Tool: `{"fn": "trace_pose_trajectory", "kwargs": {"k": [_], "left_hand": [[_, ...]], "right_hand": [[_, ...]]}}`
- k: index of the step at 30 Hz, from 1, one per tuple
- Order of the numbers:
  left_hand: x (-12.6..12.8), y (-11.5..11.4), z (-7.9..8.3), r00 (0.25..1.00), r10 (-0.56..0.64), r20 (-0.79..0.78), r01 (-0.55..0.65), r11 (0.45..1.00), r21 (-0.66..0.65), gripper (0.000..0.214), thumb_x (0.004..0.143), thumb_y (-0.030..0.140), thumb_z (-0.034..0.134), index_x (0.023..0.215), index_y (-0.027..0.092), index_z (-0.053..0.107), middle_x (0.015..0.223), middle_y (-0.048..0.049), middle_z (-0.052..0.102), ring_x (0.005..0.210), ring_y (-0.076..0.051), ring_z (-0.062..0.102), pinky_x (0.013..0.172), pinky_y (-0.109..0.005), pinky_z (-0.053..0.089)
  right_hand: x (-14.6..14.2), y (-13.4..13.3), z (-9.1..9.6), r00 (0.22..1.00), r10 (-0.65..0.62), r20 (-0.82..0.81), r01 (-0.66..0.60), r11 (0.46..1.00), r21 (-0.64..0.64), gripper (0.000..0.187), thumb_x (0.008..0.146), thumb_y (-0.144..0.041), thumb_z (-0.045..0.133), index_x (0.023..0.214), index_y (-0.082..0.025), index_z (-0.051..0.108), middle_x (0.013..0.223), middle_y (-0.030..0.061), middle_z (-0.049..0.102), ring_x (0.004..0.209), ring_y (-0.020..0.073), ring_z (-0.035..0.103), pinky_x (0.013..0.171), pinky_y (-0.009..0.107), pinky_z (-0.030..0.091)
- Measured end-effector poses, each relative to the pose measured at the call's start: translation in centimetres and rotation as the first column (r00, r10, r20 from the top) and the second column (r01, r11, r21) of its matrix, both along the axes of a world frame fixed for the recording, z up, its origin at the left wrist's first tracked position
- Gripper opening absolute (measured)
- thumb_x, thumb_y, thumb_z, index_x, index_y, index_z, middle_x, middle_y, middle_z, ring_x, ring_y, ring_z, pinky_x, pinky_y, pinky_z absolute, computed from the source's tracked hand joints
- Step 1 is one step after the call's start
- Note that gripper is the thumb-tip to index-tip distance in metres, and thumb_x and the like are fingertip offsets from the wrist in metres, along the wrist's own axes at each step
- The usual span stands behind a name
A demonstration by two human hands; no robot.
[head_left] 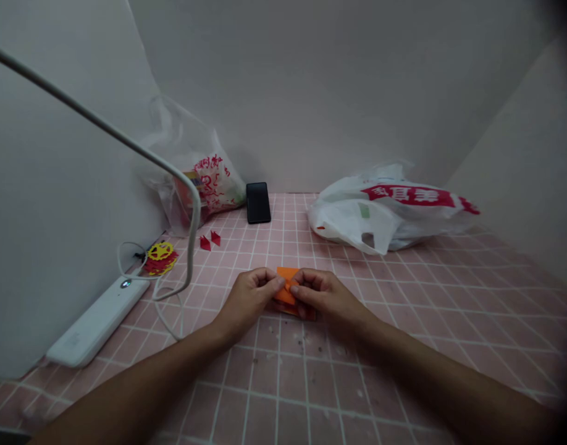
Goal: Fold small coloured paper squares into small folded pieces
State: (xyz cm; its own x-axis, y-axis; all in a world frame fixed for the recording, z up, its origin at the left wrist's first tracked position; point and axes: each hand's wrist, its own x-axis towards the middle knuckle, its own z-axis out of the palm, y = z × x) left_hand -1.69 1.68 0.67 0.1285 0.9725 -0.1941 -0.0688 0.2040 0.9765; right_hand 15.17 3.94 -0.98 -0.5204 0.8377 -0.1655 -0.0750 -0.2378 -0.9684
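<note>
A small piece of orange paper (286, 283) lies folded on the pink checked table cover (404, 321), in the middle of the view. My left hand (247, 298) pinches its left side with curled fingers. My right hand (321, 295) pinches its right side, thumb and fingers pressed on the fold. Both hands rest low on the table, touching each other over the paper. Part of the paper is hidden under my fingers.
A white lamp base (96, 321) with a bent arm (126, 145) and cable stands at left. Red and yellow paper cuttings (160, 257) and two red scraps (209, 240) lie nearby. A black phone (258, 202), a clear bag (195, 173) and a white plastic bag (385, 210) sit at the back.
</note>
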Motion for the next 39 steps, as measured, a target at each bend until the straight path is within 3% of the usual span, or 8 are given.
{"fn": "trace_pose_trajectory", "kwargs": {"k": [7, 19, 30, 39], "left_hand": [[0.04, 0.08, 0.0, 1.0, 0.0, -0.014, 0.0, 1.0, -0.005, 0.026, 0.077, 0.037, 0.067, 0.069, 0.014, 0.059, 0.063, 0.0006, 0.062, 0.055, -0.01, 0.057, 0.057, -0.023, 0.049], [0.04, -0.34, 0.39, 0.976, -0.014, -0.217, 0.049, 0.986, 0.157, 0.023, 0.08, 0.034, 0.064, 0.069, 0.014, 0.06, 0.062, 0.002, 0.058, 0.057, -0.009, 0.053, 0.055, -0.02, 0.045], [-0.08, 0.03, 0.16, 0.995, -0.082, -0.062, 0.082, 0.997, -0.012, 0.03, 0.074, 0.041, 0.068, 0.068, 0.016, 0.055, 0.062, 0.0033, 0.057, 0.052, -0.008, 0.055, 0.054, -0.022, 0.049], [-0.17, 0.12, 0.55, 0.994, -0.016, -0.109, 0.024, 0.997, 0.073, 0.029, 0.076, 0.04, 0.067, 0.068, 0.015, 0.057, 0.061, 0.0026, 0.058, 0.051, -0.008, 0.053, 0.053, -0.021, 0.046]], "right_hand": [[0.08, -0.08, 0.19, 0.999, 0.026, 0.03, -0.027, 0.999, 0.023, 0.027, 0.079, -0.04, 0.068, 0.075, -0.016, 0.056, 0.049, -0.0039, 0.055, 0.043, 0.0062, 0.043, 0.045, 0.02, 0.027], [0.06, -0.02, 0.12, 0.998, 0.044, 0.053, -0.048, 0.996, 0.07, 0.03, 0.08, -0.044, 0.066, 0.073, -0.017, 0.055, 0.05, -0.0032, 0.055, 0.044, 0.0071, 0.044, 0.045, 0.022, 0.028], [0.32, -0.16, 0.37, 0.99, 0.14, 0.007, -0.14, 0.988, 0.065, 0.032, 0.082, -0.047, 0.064, 0.076, -0.017, 0.054, 0.058, -0.0034, 0.056, 0.05, 0.0077, 0.045, 0.05, 0.023, 0.028], [0.27, -0.1, 0.44, 0.994, 0.113, -0.004, -0.112, 0.992, 0.058, 0.03, 0.081, -0.045, 0.066, 0.074, -0.018, 0.055, 0.052, -0.0043, 0.056, 0.044, 0.0076, 0.042, 0.047, 0.023, 0.024]]}}
